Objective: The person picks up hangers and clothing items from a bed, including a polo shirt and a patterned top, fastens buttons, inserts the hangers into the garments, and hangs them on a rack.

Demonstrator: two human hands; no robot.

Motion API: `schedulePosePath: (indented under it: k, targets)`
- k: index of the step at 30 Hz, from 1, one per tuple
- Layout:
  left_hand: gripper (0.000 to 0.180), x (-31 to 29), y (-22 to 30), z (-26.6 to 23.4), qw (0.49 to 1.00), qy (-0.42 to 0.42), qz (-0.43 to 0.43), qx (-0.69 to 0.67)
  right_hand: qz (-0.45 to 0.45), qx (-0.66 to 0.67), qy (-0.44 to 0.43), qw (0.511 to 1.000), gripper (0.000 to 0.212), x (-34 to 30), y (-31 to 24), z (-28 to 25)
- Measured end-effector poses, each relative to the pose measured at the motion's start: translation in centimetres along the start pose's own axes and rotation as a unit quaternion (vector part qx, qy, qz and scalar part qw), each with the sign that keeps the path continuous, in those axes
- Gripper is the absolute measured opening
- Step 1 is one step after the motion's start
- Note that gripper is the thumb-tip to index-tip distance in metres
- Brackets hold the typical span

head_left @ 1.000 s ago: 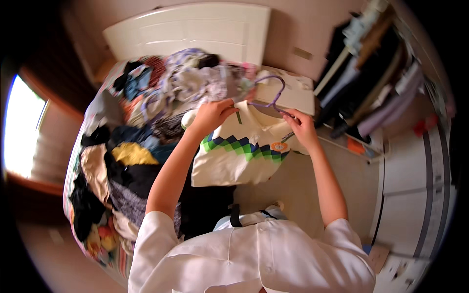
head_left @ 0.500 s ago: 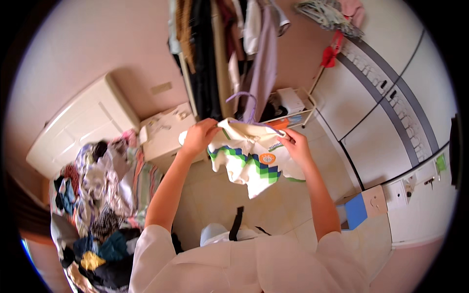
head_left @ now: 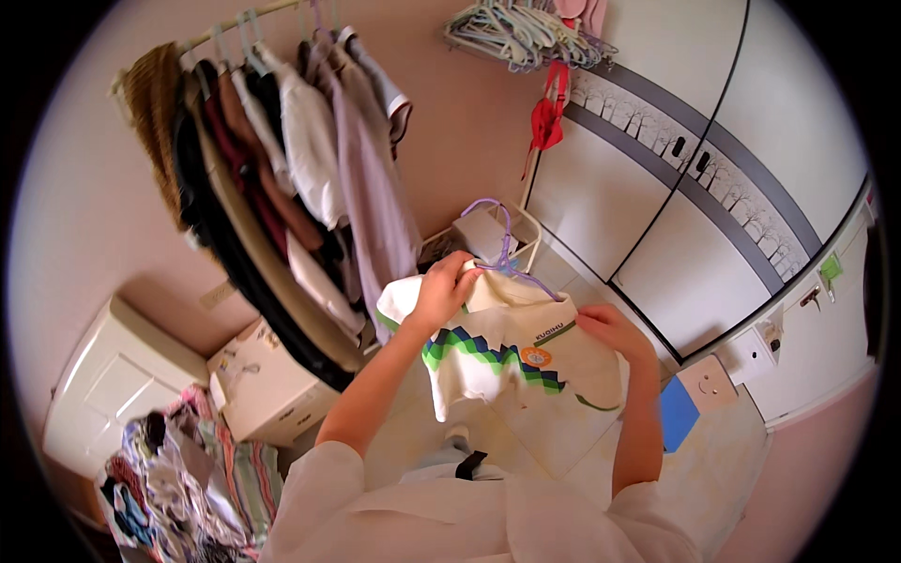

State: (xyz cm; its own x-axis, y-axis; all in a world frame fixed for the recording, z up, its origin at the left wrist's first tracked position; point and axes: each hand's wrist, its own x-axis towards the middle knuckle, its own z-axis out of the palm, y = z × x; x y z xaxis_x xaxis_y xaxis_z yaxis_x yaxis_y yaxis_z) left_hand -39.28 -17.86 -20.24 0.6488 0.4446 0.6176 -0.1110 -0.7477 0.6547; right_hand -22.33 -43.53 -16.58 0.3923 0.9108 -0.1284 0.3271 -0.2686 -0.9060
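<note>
Between my hands hangs a white shirt (head_left: pixel 488 380) with a green and blue zigzag band and an orange round patch. A purple hanger (head_left: pixel 508 246) sits in its neck opening, hook pointing up and away from me. My left hand (head_left: pixel 441 296) is closed at the collar, gripping the shirt near the hanger's left side; its fingertips are partly hidden. On the other shoulder, my right hand (head_left: pixel 621 333) pinches the fabric beside the hanger's right arm. The shirt's lower part droops in folds above the floor.
A clothes rack (head_left: pixel 239 23) full of hung garments stands at the far left. Several bare hangers (head_left: pixel 516 36) bunch together by the white wardrobe (head_left: pixel 680 267). Piled clothes (head_left: pixel 178 479) cover the bed at lower left, near a nightstand (head_left: pixel 272 375). A blue box (head_left: pixel 678 413) is at right.
My view has swung to the right, so the rack now appears further left. The shirt and hanger stay between my hands. My right hand has shifted outward along the shirt's shoulder.
</note>
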Motion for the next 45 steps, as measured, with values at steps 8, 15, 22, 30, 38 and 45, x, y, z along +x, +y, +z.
schedulePosePath:
  k: [8, 15, 22, 30, 38, 45]
  targets:
    - [0.034, 13.6, -4.5, 6.9, 0.997, 0.063, -0.008, 0.038, -0.070, 0.171, 0.054, 0.981, 0.018, 8.1, 0.6, -6.2]
    - [0.052, 19.5, -6.8, 9.3, 0.997, 0.047, -0.062, -0.015, -0.124, 0.179, 0.069, 0.974, 0.009, 22.2, -3.4, -5.9]
    - [0.045, 27.1, -4.2, 6.2, 0.985, 0.112, -0.129, -0.006, -0.225, 0.271, -0.137, 0.926, 0.012, 33.3, -9.4, -7.6]
    - [0.052, 34.1, -1.2, -1.6, 0.964, 0.235, -0.033, 0.121, -0.347, 0.313, -0.209, 0.859, 0.018, 38.3, -19.7, -7.2]
    - [0.051, 38.6, 1.9, -10.3, 0.936, 0.302, -0.164, 0.070, -0.355, 0.290, -0.251, 0.853, 0.013, 43.2, -29.1, -4.2]
    - [0.055, 35.7, 0.2, -13.3, 0.940, 0.258, -0.150, 0.165, -0.341, 0.215, -0.294, 0.867, 0.021, 44.7, -28.6, -0.2]
